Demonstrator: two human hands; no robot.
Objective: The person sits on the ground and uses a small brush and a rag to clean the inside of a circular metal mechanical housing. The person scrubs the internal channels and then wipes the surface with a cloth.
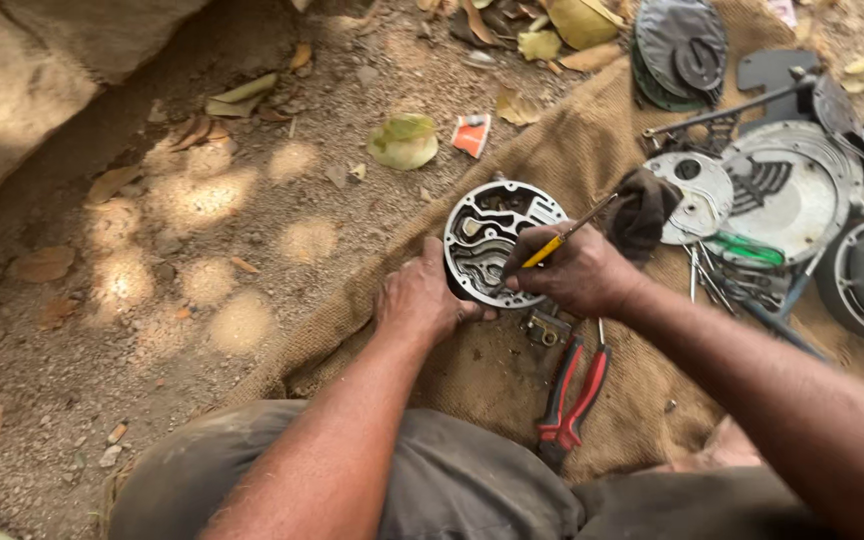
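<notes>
Left hand (420, 298) steadies round metal plate (495, 240) on burlap (592, 140); right hand (572, 270) grips yellow-handled tool (552, 243).

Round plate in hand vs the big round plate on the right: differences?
The held round plate is smaller, tilted up, gripped by the left hand, with deep winding channels. The big round plate lies flat on the burlap sack, untouched, smoother with slots. Both are grey metal discs.

Round metal plate (497, 243) w/ cut-out channels, propped on edge on burlap, tilted toward the camera. Thin yellow-handled tool (558, 240) angled across its right rim, tip in channels.
</notes>
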